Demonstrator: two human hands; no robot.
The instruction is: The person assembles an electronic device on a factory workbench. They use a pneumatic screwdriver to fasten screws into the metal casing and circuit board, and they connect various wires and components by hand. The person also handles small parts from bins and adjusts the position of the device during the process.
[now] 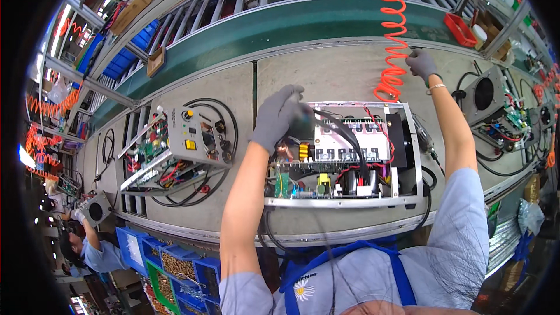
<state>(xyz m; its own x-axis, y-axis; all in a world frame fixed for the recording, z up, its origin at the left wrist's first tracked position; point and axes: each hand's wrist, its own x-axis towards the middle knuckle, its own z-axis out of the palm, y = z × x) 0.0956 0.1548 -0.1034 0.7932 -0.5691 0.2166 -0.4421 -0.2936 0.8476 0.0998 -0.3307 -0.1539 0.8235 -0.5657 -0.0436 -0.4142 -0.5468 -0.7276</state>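
Observation:
An opened electrical unit (344, 203) with a metal frame lies in front of me, showing circuit boards, white heat-sink blocks, black cables and a fan end. My left hand (279, 118), in a grey glove, is closed at the unit's far left corner, next to a blurred dark part; what its fingers grip is hidden. Beyond the unit's right end, my right hand (421, 64), also gloved, is raised with curled fingers beside an orange coiled air hose (394, 29). Whatever it may hold is too small to make out.
A second opened unit (189, 134) stands at left, with black cables around it. Another unit with a fan (485, 94) sits at right. A hand tool (426, 140) lies by the middle unit. Behind run a green belt (326, 20) and rollers. Blue bins (133, 248) hold screws; another person (102, 254) works at far left.

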